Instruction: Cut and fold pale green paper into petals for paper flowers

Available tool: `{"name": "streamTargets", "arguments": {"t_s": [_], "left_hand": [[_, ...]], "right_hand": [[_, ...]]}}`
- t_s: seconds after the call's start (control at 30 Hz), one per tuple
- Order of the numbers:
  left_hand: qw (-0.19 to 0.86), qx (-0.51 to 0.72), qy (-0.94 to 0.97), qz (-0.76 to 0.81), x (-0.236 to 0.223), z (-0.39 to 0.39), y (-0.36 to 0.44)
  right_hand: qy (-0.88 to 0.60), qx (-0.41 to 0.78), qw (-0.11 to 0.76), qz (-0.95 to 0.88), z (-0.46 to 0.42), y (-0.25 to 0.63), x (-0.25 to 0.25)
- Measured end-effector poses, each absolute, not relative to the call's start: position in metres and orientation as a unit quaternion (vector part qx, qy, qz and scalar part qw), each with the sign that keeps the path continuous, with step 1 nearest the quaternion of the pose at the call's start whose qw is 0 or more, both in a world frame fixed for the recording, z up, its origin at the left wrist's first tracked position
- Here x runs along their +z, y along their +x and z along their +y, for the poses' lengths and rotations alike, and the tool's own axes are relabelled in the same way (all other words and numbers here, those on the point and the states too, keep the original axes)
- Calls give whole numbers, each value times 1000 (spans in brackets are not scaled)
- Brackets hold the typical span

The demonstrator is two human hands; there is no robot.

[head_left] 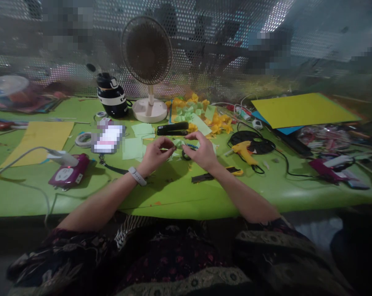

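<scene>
Near the middle of the green table, my left hand (156, 155) has thumb and fingertips closed at the edge of a small folded piece of light green paper (179, 144). My right hand (204, 153) is curved around the other side of the paper, thumb and index finger apart. Under its fingers lie a blue twisted or beaded thing (192, 146) and a dark ring-like part (185, 155), both partly hidden. Just behind the hands lies a black stapler (172, 129). Flat light green paper squares (132, 148) are left of the stapler.
Yellow and green paper flowers (201, 113) are heaped at the back. A fan (150, 109) and a black bottle (113, 100) stand behind. A yellow glue gun (244, 152) and a cutter knife (204, 177) lie right; a phone (108, 139) and a purple power strip (69, 172) lie left.
</scene>
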State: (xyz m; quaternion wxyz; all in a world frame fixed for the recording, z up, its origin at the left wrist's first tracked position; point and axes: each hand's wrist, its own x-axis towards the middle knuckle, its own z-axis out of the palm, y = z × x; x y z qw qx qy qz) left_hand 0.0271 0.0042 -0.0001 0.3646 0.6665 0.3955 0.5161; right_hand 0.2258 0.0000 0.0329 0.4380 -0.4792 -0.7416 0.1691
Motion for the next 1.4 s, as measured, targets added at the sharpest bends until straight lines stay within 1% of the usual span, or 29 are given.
{"name": "streamTargets", "arguments": {"t_s": [0.17, 0.43, 0.93, 1.03, 1.2, 1.4], "left_hand": [[357, 516, 682, 376, 0, 2, 28], [286, 519, 724, 353, -4, 1, 28], [288, 506, 730, 357, 1, -2, 29], [304, 503, 724, 360, 1, -2, 28], [389, 509, 673, 369, 4, 0, 28], [441, 516, 640, 362, 8, 2, 29]], "right_hand": [[-470, 179, 434, -747, -1, 225, 33], [-471, 170, 426, -753, -1, 224, 33], [-453, 173, 434, -759, -2, 223, 33], [-442, 172, 436, -765, -1, 223, 32], [-446, 152, 440, -765, -1, 223, 31], [-430, 135, 421, -787, -1, 225, 33]]}}
